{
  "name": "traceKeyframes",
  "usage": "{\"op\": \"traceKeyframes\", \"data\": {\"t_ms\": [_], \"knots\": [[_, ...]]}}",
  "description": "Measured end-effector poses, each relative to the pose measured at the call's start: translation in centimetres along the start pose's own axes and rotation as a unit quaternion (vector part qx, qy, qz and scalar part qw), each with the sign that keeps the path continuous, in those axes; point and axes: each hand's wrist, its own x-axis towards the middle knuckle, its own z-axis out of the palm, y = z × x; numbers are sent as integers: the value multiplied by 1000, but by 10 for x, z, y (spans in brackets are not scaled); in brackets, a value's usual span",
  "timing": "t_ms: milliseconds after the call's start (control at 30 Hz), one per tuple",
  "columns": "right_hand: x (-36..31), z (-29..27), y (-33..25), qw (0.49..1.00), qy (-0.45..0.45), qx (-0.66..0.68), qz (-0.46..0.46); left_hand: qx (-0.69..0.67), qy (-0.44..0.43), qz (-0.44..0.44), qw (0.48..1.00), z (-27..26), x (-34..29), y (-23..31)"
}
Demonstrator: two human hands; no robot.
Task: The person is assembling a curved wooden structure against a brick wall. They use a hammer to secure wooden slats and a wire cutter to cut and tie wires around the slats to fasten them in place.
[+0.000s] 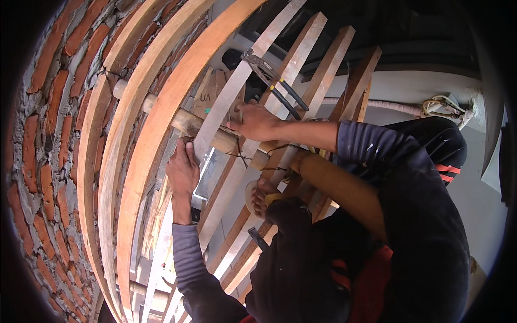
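Observation:
A round wooden pole [186,123] crosses behind several long wooden slats, with dark wire [240,154] tied around some of the crossings. My left hand [182,168] is closed at the left edge of a pale slat [222,102], just below the pole; what its fingertips pinch is too small to make out. On the other side of that slat, my right hand [257,123] has its fingers curled in above the pole, and anything in them is hidden. Pliers [274,83] with black and yellow handles lie across the slats beyond my right hand.
A brick wall [46,161] rises close on the left, beside curved slats [153,129]. My foot [259,198] rests among the slats, near a dark tool handle [257,238]. A cardboard box [215,92] stands behind the slats. Corded tubing [444,107] lies at the right.

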Motion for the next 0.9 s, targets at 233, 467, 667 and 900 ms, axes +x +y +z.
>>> {"op": "traceKeyframes", "data": {"t_ms": [233,467,667,900], "knots": [[-6,-57,-14,984,-80,-141,-77,95,-12,-46,994,6,-6,-6],[3,-13,-4,975,-49,-141,-166,63,8,-38,997,8,-5,-10],[15,4,-11,980,-45,-143,-129,16,44,-48,998,6,-7,-5],[5,-1,-24,979,-97,-149,-102,-95,125,38,987,5,-1,-10]]}}
